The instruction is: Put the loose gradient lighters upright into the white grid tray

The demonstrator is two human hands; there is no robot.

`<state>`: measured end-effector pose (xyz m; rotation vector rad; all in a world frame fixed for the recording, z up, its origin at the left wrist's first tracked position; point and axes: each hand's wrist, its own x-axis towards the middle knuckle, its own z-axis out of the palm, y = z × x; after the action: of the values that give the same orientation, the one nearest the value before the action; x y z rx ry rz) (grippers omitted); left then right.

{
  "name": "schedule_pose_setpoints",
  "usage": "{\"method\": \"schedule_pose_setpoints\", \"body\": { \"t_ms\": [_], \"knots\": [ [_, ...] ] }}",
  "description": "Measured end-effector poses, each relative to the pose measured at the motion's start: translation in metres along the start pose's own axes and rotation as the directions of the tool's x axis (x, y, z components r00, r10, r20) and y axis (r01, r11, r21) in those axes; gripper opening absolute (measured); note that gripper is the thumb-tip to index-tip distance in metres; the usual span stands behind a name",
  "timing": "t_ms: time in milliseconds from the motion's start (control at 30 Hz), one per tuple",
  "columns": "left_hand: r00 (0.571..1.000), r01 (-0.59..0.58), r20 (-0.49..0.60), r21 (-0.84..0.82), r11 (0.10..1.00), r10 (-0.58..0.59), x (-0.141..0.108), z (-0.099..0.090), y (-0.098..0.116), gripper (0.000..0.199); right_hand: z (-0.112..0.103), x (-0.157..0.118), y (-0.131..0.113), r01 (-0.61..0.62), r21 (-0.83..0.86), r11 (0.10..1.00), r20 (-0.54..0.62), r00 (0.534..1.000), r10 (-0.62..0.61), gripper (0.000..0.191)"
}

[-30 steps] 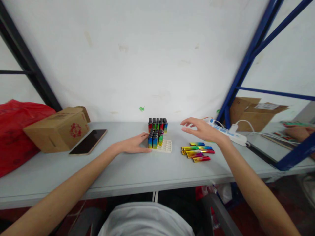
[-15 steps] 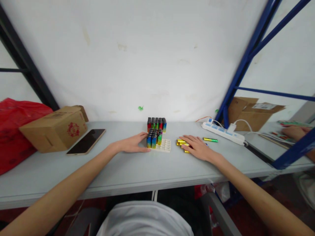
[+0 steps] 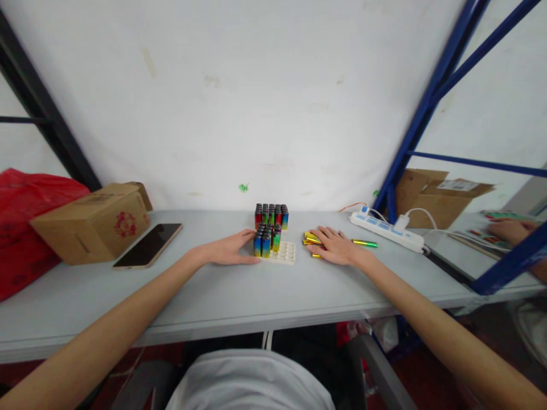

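My left hand (image 3: 231, 248) rests at the left side of a white tray (image 3: 289, 253) with round hollows. Its thumb and fingers are spread, the thumb touching or very near the tray's front left corner. Shiny cylinders with dark tops, blue, green and red (image 3: 266, 246), stand upright in the tray's left part; its right hollows show bare. My right hand (image 3: 335, 246) lies flat, fingers stretched, over several gold cylinders (image 3: 311, 239) lying on the table, partly hiding them. A green cylinder (image 3: 365, 243) lies just right of that hand.
Behind the tray stands a block of upright cylinders (image 3: 271, 215). A phone (image 3: 149, 245), a cardboard box (image 3: 94, 222) and a red bag (image 3: 29, 228) are on the left. A white power strip (image 3: 388, 230) and a blue frame (image 3: 405, 148) bound the right, with another person's hand (image 3: 508, 230) beyond.
My right hand has moved slightly left and back over the gold cylinders, which have shifted a little left under it. My left hand and the tray look nearly unchanged.
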<state>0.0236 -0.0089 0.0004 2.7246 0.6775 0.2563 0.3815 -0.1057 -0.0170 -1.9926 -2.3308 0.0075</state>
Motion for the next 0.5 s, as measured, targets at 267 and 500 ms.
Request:
{"method": "schedule_pose_setpoints", "body": {
  "t_ms": [267,500],
  "knots": [
    [1.0,0.024,0.015,0.003,1.0,-0.024,-0.001,0.001,-0.002,0.086,0.016,-0.004,0.005,0.081,0.01,0.997,-0.145,0.986,-0.079,0.067],
    [0.998,0.044,0.049,-0.002,0.999,-0.043,0.0,0.0,-0.001,0.087,0.013,-0.009,-0.008,0.217,-0.019,0.976,-0.273,0.938,-0.214,0.057]
  ]
}}
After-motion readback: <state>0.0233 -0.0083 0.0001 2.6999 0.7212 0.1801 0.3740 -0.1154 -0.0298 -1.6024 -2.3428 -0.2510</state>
